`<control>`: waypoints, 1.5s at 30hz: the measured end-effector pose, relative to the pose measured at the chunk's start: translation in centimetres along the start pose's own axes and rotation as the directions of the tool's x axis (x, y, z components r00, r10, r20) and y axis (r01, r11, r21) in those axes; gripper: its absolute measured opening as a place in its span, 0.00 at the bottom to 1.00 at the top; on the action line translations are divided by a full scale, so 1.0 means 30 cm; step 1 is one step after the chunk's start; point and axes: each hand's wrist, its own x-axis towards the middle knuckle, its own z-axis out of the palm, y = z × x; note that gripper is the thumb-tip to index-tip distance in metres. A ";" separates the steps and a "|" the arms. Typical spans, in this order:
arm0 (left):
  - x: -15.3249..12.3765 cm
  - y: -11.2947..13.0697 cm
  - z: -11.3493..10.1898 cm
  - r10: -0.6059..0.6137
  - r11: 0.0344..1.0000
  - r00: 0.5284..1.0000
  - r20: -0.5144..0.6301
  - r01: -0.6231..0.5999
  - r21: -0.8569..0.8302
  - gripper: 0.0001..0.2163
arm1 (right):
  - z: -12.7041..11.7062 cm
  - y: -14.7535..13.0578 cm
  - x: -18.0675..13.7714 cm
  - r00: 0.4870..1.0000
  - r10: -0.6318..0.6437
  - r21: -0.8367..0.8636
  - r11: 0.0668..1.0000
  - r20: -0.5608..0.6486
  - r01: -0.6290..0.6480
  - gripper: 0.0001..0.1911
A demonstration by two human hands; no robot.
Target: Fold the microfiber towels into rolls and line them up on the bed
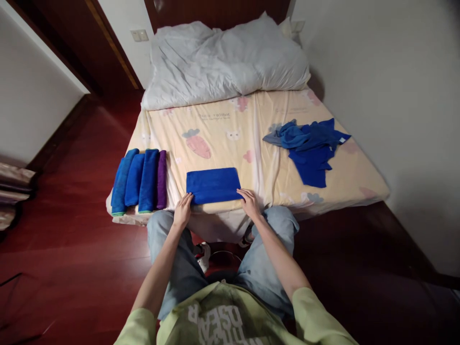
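A blue towel (213,185), folded into a flat rectangle, lies on the bed's front part, right before my knees. My left hand (183,209) is at its near left corner, fingers closed on the edge. At the near right corner, my right hand (249,202) pinches the edge between thumb and fingers. To the left, several rolled or folded towels stand side by side: blue ones (148,179) with green edging and a purple one (161,179). A loose heap of blue cloths (311,143) lies crumpled on the right side of the bed.
The bed (219,139) has a yellow patterned sheet. A white quilt (226,62) is bunched against the headboard. On the right a wall (381,86) runs close to the bed. Dark red flooring (79,230) extends to the left, with patterned bundles (14,187) at the edge.
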 end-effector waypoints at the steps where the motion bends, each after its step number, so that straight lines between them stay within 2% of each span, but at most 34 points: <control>1: -0.012 -0.002 -0.006 0.001 1.000 1.000 0.013 -0.001 -0.009 0.31 | -0.005 -0.001 -0.008 1.000 0.004 0.022 1.000 0.008 -0.004 0.32; 5: -0.040 -0.008 -0.013 -0.040 0.994 0.999 0.012 0.041 -0.099 0.33 | -0.007 0.003 -0.025 0.998 0.040 0.093 0.995 0.058 -0.045 0.30; 8: -0.026 -0.009 -0.011 -0.145 0.970 0.988 -0.044 0.134 -0.203 0.30 | 0.017 0.019 -0.013 0.989 0.149 0.124 0.981 0.005 -0.149 0.23; 12: 0.006 -0.012 -0.012 -0.343 0.903 0.935 -0.092 0.301 -0.306 0.16 | 0.058 0.045 0.011 0.947 0.318 0.235 0.925 -0.047 -0.299 0.12; 15: 0.018 -0.012 -0.010 -0.434 0.870 0.893 -0.121 0.380 -0.314 0.13 | 0.071 0.050 0.021 0.922 0.380 0.246 0.902 -0.070 -0.353 0.14; 26: 0.011 -0.023 0.007 -0.465 0.875 0.879 -0.109 0.436 -0.211 0.13 | 0.061 0.001 0.043 0.915 0.372 0.225 0.915 -0.155 -0.334 0.23; 33: -0.009 -0.034 0.023 -0.391 0.917 0.906 -0.161 0.368 -0.155 0.13 | 0.088 0.032 0.042 0.882 0.417 0.157 0.907 -0.217 -0.391 0.25; 39: -0.012 -0.037 0.032 -0.388 0.919 0.905 -0.172 0.365 -0.153 0.12 | 0.101 0.043 0.042 0.864 0.445 0.152 0.895 -0.236 -0.420 0.23; 42: -0.011 -0.033 0.037 -0.384 0.920 0.906 -0.179 0.359 -0.160 0.11 | 0.094 0.034 0.042 0.899 0.368 0.094 0.930 -0.239 -0.356 0.17; 45: -0.013 -0.024 0.038 -0.376 0.924 0.890 -0.260 0.339 -0.174 0.10 | 0.079 0.017 0.041 0.942 0.198 -0.018 0.977 -0.271 -0.211 0.14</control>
